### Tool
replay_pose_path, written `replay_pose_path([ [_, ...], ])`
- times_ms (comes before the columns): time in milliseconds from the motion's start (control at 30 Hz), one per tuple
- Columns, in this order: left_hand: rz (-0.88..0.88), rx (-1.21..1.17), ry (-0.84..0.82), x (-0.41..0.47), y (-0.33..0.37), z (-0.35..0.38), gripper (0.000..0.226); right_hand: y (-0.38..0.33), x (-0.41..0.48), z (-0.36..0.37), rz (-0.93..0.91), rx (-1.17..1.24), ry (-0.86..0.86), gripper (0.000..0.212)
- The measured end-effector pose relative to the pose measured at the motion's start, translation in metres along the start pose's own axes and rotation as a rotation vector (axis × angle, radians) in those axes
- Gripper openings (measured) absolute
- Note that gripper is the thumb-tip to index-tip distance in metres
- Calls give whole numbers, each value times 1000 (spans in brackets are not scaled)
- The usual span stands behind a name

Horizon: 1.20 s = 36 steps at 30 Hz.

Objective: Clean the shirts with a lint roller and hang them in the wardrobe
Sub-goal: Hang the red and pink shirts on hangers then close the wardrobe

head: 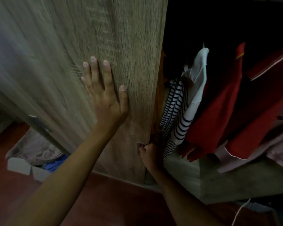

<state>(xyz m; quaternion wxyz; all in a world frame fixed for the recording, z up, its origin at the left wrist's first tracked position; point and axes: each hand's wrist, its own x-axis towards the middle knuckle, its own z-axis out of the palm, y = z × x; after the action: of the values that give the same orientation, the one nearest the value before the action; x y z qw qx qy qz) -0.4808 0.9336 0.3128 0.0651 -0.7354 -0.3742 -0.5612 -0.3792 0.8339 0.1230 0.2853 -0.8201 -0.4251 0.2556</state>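
The left hand (104, 95) lies flat on the wardrobe door (129, 46), fingers straight and spread, thumb out to the right, holding nothing. Lower down, the right hand (148, 151) is clenched round a small dark handle (138, 148) at the door's right edge; blur hides the details of that grip.

The shirts hang inside the wardrobe (219, 181), to the right of the door. The striped shirt (173, 115) is nearest, its hem just beside the right hand, though contact cannot be made out. A white shirt (198, 79) lies against it. Beyond that come a red shirt (219, 111) and a pink garment (276, 144), well apart from both hands. The left hand is separated from all of them by the door's width.

Left of the door, a box (20, 165) on the red floor (104, 201) holds grey cloth (34, 147) and something blue (54, 165). A white cord (240, 211) trails at lower right.
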Motion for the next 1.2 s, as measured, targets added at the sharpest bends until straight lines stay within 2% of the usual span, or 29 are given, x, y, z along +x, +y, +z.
replay_pose_path([
  [267,71,-10,-37,-21,60,26,63,59,-10,-44,91,59,59,40],
  [433,126,-40,-29,-40,122,56,63,117,-17,-87,153,64,126,45],
  [533,177,-49,-32,-54,164,79,64,154,-24,-119,184,99,182,39],
  [633,255,-37,-24,-67,211,104,72,200,-29,-152,254,95,224,40],
  [733,304,-36,-22,-79,258,126,81,248,-33,-186,306,190,252,41],
  [933,365,-47,-2,-98,341,167,60,306,-49,-265,364,401,354,45],
  [1000,379,-44,6,-103,367,177,59,326,-52,-283,388,411,386,42],
  [1067,396,-47,11,-107,387,185,57,342,-52,-297,391,324,423,41],
  [1200,372,-70,23,-111,400,190,58,370,-41,-305,375,210,385,42],
])
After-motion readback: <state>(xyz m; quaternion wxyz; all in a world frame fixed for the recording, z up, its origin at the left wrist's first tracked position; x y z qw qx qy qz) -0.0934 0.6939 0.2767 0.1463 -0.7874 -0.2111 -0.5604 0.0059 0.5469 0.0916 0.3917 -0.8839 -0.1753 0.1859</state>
